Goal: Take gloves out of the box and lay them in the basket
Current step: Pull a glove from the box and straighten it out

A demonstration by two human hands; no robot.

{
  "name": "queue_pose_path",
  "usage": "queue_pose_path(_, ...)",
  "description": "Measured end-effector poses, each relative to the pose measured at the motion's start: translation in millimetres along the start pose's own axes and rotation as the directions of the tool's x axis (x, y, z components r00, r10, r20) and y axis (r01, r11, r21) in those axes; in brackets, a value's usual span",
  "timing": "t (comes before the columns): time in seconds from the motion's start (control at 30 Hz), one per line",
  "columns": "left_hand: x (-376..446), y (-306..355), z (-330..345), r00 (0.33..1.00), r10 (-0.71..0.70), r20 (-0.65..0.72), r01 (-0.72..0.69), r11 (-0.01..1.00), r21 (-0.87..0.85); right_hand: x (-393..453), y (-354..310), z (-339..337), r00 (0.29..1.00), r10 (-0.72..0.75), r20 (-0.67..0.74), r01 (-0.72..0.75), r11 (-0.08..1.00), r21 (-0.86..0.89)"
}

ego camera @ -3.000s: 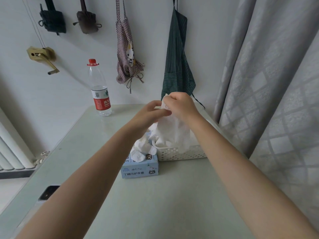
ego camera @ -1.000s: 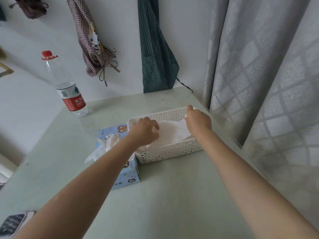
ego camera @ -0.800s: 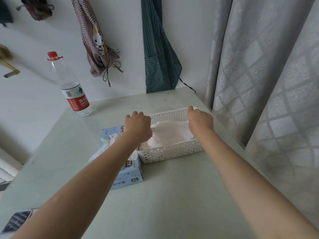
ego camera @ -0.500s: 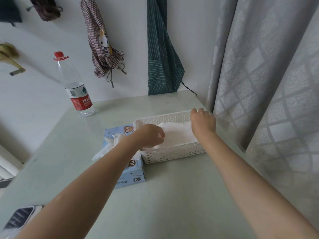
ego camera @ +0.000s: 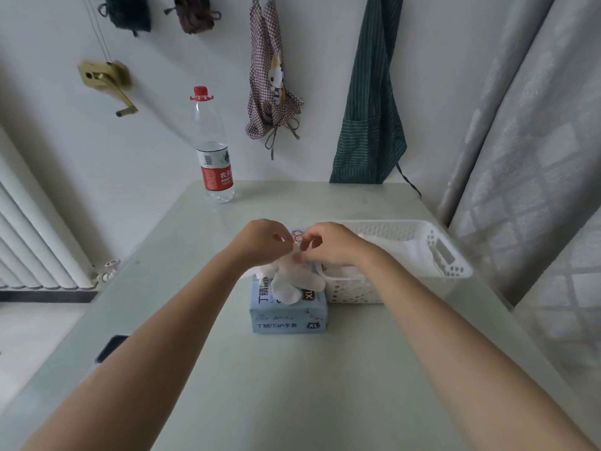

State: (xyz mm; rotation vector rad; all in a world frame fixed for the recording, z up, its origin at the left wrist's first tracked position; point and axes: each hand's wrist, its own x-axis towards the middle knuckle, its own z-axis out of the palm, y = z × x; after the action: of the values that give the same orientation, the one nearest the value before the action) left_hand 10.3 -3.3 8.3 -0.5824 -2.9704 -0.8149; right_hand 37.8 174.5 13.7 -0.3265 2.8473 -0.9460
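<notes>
A light blue glove box [ego camera: 288,315] stands in the middle of the table, with a bunch of white gloves [ego camera: 292,283] spilling out of its top opening. My left hand [ego camera: 261,244] and my right hand [ego camera: 330,245] meet just above the box, fingers curled, and both pinch the top of the white glove bunch. Directly right of the box, touching it, is the white perforated basket [ego camera: 450,266]. White gloves [ego camera: 395,252] lie flat inside it.
A water bottle [ego camera: 214,170] with a red cap stands at the table's back left. A dark phone [ego camera: 110,348] lies at the left edge. Two aprons hang on the wall behind, a grey curtain [ego camera: 533,177] hangs close on the right, and a radiator is at the left.
Both hands left the basket, where they had pressed a glove flat, and moved left to the box. They now pinch the gloves sticking out of it.
</notes>
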Motion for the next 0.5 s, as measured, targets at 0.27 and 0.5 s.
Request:
queue_pose_path(0.27,-8.5,-16.9,-4.3,1.0,0.015,0.01,-0.014,0.988,-0.152,5.6,-11.9,5.7,0.989,0.007,-0.148,-0.013,0.999,-0.041)
queue_pose_path(0.5,-10.3,-14.9,-9.2,0.976,0.008,-0.217,-0.054,0.976,-0.21,4.8,-12.2,4.6,0.956,0.01,-0.292,-0.009,1.0,0.003)
